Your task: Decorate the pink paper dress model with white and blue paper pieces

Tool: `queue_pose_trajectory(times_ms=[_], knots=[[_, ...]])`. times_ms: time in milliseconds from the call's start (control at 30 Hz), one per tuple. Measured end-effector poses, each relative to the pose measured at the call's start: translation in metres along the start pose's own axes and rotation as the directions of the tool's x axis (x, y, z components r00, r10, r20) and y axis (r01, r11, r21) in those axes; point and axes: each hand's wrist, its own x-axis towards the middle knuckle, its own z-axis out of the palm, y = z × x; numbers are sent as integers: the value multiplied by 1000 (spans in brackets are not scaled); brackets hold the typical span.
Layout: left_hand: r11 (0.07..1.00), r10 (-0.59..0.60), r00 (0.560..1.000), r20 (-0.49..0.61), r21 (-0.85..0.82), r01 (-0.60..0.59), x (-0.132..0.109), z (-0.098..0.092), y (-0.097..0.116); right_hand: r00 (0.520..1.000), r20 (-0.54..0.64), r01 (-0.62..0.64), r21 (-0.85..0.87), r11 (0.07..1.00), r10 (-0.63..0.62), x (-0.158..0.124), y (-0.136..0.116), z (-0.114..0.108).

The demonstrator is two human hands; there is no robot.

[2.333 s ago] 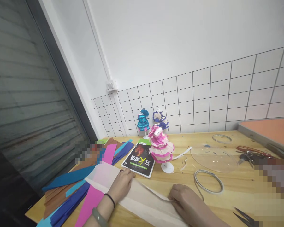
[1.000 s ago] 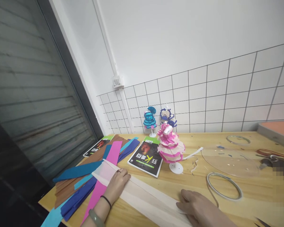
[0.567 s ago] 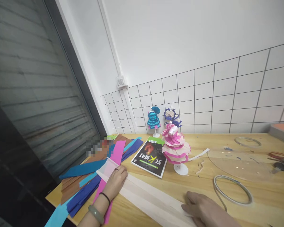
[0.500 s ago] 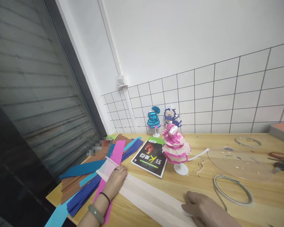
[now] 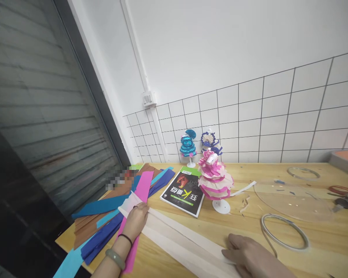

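Observation:
A long pale strip of crepe paper [image 5: 182, 241] runs slantwise across the front of the table, with lengthwise folds. My left hand [image 5: 135, 221] is closed on it near its far left end, fingers bunched over the paper. At the near right, my right hand [image 5: 249, 255] pinches the strip's edge between thumb and fingers. Beneath the strip's left end lies a bright pink crepe strip [image 5: 145, 183]. Dark blue paper [image 5: 104, 237], a teal strip [image 5: 101, 206] and brown paper [image 5: 88, 229] are fanned out beside my left hand.
A black-covered book [image 5: 184, 193] lies behind the strip. Beside it stands a pink and cream paper-dress figure [image 5: 216, 179], with a teal figure [image 5: 188, 144] and a navy figure [image 5: 210, 141] behind. Wire coils [image 5: 306, 241] and a clear round sheet [image 5: 292, 202] lie right.
My left hand has shifted slightly left along the pale strip. My right hand stays nearly where it was, still pinching the edge.

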Motion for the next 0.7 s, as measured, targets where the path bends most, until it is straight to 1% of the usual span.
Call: queue_pose_trajectory(times_ms=[133, 333, 533, 700], knots=[[997, -27, 1000, -4, 71, 28, 1, 4, -3, 1000, -16, 6, -31, 999, -7, 1, 1, 1], [977, -137, 990, -40, 156, 142, 0, 6, -3, 999, -34, 17, -45, 999, -18, 1, -2, -1], [956, -216, 975, -47, 192, 221, 0, 6, -2, 999, -31, 13, -49, 999, -14, -1, -2, 0], [948, -253, 967, -27, 193, 254, 1, 8, -6, 999, -43, 24, -51, 998, -27, 0, 1, 3]])
